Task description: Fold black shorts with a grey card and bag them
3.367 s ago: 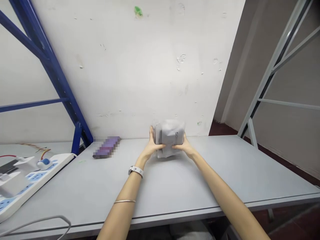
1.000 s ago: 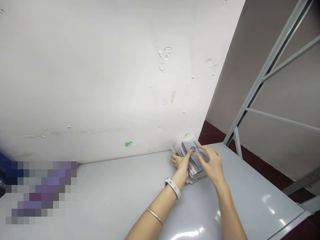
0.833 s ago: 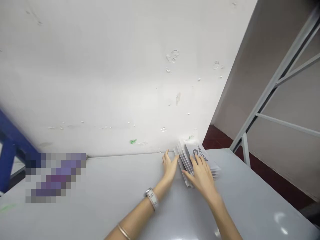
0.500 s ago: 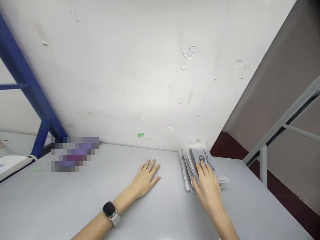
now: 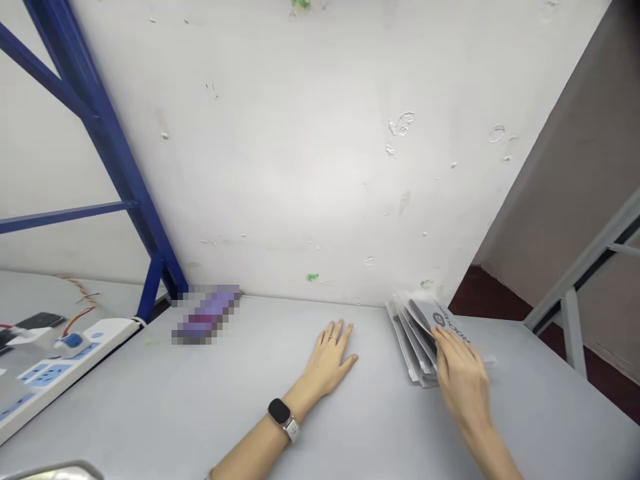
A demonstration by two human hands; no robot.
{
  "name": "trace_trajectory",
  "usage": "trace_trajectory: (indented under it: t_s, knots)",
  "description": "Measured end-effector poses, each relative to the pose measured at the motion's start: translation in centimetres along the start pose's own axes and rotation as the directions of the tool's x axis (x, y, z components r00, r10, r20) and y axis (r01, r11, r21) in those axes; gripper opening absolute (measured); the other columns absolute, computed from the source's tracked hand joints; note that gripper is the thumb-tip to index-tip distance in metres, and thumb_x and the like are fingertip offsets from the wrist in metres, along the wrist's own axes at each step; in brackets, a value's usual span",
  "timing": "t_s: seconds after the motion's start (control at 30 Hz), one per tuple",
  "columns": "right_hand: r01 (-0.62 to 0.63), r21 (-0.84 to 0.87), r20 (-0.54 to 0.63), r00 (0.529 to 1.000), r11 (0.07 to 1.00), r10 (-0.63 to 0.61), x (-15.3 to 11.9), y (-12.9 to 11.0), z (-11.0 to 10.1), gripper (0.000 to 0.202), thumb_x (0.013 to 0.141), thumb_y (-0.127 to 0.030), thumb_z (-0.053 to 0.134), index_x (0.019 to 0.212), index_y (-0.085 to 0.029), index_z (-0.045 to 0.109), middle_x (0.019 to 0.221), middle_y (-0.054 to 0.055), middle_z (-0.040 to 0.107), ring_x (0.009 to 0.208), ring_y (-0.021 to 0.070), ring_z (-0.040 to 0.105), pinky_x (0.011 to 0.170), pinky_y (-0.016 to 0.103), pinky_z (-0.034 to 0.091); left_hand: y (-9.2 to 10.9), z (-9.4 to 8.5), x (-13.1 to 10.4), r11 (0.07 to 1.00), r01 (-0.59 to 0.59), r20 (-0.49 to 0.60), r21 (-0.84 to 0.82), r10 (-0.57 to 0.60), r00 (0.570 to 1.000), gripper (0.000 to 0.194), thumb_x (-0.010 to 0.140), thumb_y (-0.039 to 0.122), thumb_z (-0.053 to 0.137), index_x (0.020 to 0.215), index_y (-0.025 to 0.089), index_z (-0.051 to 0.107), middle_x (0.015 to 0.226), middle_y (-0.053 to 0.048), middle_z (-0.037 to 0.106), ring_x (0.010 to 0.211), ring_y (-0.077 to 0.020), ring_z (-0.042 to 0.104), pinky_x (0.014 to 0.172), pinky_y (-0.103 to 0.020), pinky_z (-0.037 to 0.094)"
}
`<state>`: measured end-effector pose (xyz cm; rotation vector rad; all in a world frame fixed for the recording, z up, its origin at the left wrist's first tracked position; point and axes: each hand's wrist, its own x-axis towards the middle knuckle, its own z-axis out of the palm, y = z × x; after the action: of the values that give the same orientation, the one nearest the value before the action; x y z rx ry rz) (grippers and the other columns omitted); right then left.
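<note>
Several frosted zip bags point(image 5: 411, 343) with dark printing lie fanned out in a stack near the wall, at the right of the grey table. My right hand point(image 5: 463, 373) is on the top bag, its fingers together over the printed face and its thumb hidden; the left edge of that bag stands lifted off those below. My left hand point(image 5: 327, 363), with a ring and a watch on the wrist, lies flat on the table left of the stack. Its fingers are spread and it holds nothing.
A white power strip point(image 5: 65, 373) with plugs and wires runs along the left side. A purple pixelated item point(image 5: 210, 313) lies by the wall at the back left. A blue metal frame point(image 5: 120, 153) rises there, and a grey frame point(image 5: 573, 333) stands at the right.
The view has turned left, bringing the power strip into sight. My right hand's fingers have closed on the top bag, and its left edge has risen. My left hand stays flat.
</note>
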<state>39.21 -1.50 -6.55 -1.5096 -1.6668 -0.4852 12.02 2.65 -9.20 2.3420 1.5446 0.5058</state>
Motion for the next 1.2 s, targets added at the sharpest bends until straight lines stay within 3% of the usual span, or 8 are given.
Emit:
trace_trajectory:
  t_s: [0.17, 0.27, 0.4, 0.53, 0.7, 0.9, 1.03, 1.2]
  knots:
    - [0.205, 0.086, -0.261, 0.949, 0.975, -0.177, 1.4, -2.4, -1.5, 0.035, 0.097, -0.013, 0.04, 0.121, -0.021, 0.064, 0.117, 0.008, 0.071, 0.11, 0.0239, 0.066, 0.104, 0.047, 0.043, 1.5, -1.1, 0.0, 0.984, -0.112, -0.368, 0.137, 0.156, 0.917, 0.088, 0.087, 0.028, 0.062, 0.157, 0.025, 0.009, 0.164, -0.012, 0.008, 0.15, -0.0316, 0.004, 0.116, -0.054, 0.023]
    - [0.426, 0.204, -0.172, 0.902, 0.881, -0.396, 1.0, -6.6, -0.1, 0.041, 0.096, -0.007, 0.039, 0.126, -0.024, 0.061, 0.121, 0.007, 0.068, 0.118, 0.0208, 0.061, 0.107, 0.045, 0.039, 1.5, -2.3, -1.0, 0.937, -0.191, -0.474, 0.292, 0.315, 0.822, 0.076, 0.088, 0.025, 0.062, 0.153, 0.027, 0.023, 0.161, -0.01, 0.021, 0.15, -0.0319, 0.007, 0.117, -0.055, 0.021]
    - [0.578, 0.386, 0.026, 0.772, 0.719, -0.635, -0.8, -11.2, 4.0, 0.037, 0.096, -0.008, 0.041, 0.121, -0.024, 0.063, 0.118, 0.007, 0.068, 0.112, 0.0186, 0.061, 0.097, 0.039, 0.045, -1.1, -3.5, -2.8, 0.883, -0.247, -0.321, 0.4, 0.387, 0.865, 0.041, 0.094, 0.015, 0.049, 0.133, 0.026, 0.055, 0.139, -0.008, 0.057, 0.137, -0.0287, 0.043, 0.113, -0.053, 0.028]
    - [0.498, 0.403, 0.101, 0.809, 0.767, -0.579, -1.6, -12.4, 6.5, 0.02, 0.094, -0.012, 0.049, 0.104, -0.021, 0.064, 0.103, 0.007, 0.069, 0.095, 0.0194, 0.063, 0.083, 0.035, 0.048, -4.2, -4.8, -3.9, 0.903, -0.151, -0.186, 0.402, 0.242, 0.952, 0.034, 0.092, 0.005, 0.042, 0.111, 0.02, 0.066, 0.12, -0.009, 0.07, 0.113, -0.0254, 0.062, 0.091, -0.043, 0.047]
    - [0.492, 0.3, 0.063, 0.844, 0.817, -0.532, -1.6, -13.0, 7.7, 0.019, 0.098, -0.016, 0.046, 0.088, -0.02, 0.062, 0.089, 0.005, 0.066, 0.082, 0.0183, 0.059, 0.074, 0.032, 0.044, -5.3, -5.8, -4.3, 0.905, -0.012, -0.221, 0.425, 0.117, 0.968, 0.035, 0.09, 0.001, 0.042, 0.108, 0.019, 0.066, 0.115, -0.01, 0.071, 0.109, -0.0275, 0.062, 0.084, -0.041, 0.046]
    - [0.446, 0.221, 0.06, 0.882, 0.867, -0.468, -2.5, -12.6, 9.4, 0.026, 0.099, -0.02, 0.046, 0.078, -0.018, 0.06, 0.078, 0.006, 0.064, 0.072, 0.018, 0.056, 0.071, 0.032, 0.041, -4.9, -4.6, -4.1, 0.914, -0.207, -0.284, 0.348, 0.313, 0.906, 0.03, 0.087, 0.02, 0.065, 0.117, 0.022, 0.062, 0.13, -0.008, 0.063, 0.12, -0.0304, 0.053, 0.097, -0.049, 0.037]
    - [0.501, 0.206, 0.07, 0.849, 0.841, -0.523, -2.9, -12.5, 9.8, 0.029, 0.1, -0.019, 0.045, 0.076, -0.017, 0.062, 0.075, 0.004, 0.062, 0.072, 0.0166, 0.055, 0.07, 0.03, 0.04, -4.2, -3.7, -3.8, 0.863, -0.373, -0.279, 0.34, 0.472, 0.836, 0.007, 0.089, 0.021, 0.064, 0.095, 0.022, 0.068, 0.112, -0.004, 0.071, 0.113, -0.0261, 0.057, 0.097, -0.049, 0.034]
    - [0.546, 0.156, 0.07, 0.825, 0.823, -0.56, -3.0, -13.0, 9.7, 0.031, 0.1, -0.017, 0.044, 0.075, -0.017, 0.062, 0.073, 0.003, 0.063, 0.071, 0.0156, 0.053, 0.075, 0.03, 0.039, -3.8, -3.1, -3.5, 0.811, -0.411, -0.298, 0.416, 0.549, 0.781, 0.018, 0.093, 0.017, 0.054, 0.082, 0.019, 0.067, 0.088, -0.004, 0.071, 0.101, -0.0226, 0.06, 0.095, -0.046, 0.035]
